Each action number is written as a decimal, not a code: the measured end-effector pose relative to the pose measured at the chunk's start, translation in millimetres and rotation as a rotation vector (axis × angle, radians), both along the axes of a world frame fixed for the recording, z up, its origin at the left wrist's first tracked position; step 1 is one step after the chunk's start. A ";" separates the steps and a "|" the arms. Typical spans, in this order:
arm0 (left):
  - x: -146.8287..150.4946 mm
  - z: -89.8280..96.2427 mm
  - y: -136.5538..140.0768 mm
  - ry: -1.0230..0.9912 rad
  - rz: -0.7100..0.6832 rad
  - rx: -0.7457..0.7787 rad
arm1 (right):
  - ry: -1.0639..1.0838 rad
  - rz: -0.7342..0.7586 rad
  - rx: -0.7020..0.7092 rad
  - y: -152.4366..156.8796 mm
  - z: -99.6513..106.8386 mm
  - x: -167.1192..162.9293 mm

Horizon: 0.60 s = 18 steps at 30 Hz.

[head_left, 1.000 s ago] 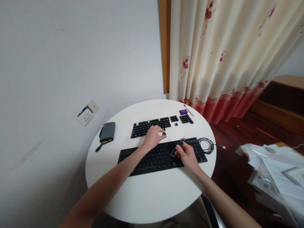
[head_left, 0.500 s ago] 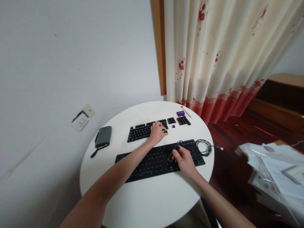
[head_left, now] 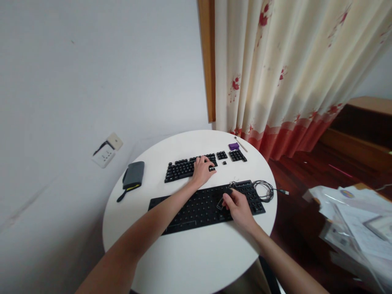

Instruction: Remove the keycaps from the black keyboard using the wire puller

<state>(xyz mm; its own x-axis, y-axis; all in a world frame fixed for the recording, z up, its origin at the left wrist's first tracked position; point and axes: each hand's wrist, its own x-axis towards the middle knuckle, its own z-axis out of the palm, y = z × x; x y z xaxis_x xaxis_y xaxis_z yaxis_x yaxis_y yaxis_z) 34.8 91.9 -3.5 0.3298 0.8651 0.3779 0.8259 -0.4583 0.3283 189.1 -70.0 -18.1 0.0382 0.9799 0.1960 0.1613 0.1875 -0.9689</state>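
Note:
A black keyboard base (head_left: 196,213) with its keycaps off lies across the white round table. Beyond it, black keycaps (head_left: 180,169) are laid out in keyboard order. My left hand (head_left: 202,170) reaches over the right part of these rows, fingers bent, with a keycap (head_left: 212,168) between thumb and forefinger. Over the right half of the base, my right hand (head_left: 238,207) is closed around a keycap puller (head_left: 227,190) with a black grip. Its thin wires (head_left: 233,182) stick out past the fingers.
A coiled cable (head_left: 266,191) lies right of the base, its plug over the table edge. A purple cloth (head_left: 233,146) and a thin brush (head_left: 241,144) lie at the back right, near more keycaps (head_left: 237,155). A grey pouch (head_left: 134,174) sits at the left edge.
The whole view has shifted very slightly. Both hands stay in nearly the same places, with the same grips.

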 end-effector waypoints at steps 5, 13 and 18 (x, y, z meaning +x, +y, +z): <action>-1.1 -1.4 1.9 0.001 0.005 0.007 | 0.005 0.001 0.006 -0.7 1.5 0.2; -2.7 -1.4 2.5 0.000 0.020 0.017 | 0.049 0.015 -0.010 -0.9 0.5 0.0; -4.2 5.1 -0.7 -0.034 0.017 0.028 | 0.109 0.016 -0.016 0.1 0.5 -0.3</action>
<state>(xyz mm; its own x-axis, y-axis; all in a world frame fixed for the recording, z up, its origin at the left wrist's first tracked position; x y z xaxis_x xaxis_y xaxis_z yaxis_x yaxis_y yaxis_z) 30.6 91.2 1.6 0.3016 0.8594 0.4128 0.8220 -0.4537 0.3441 188.9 -69.9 -17.6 0.0432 0.9834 0.1762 0.0523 0.1739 -0.9834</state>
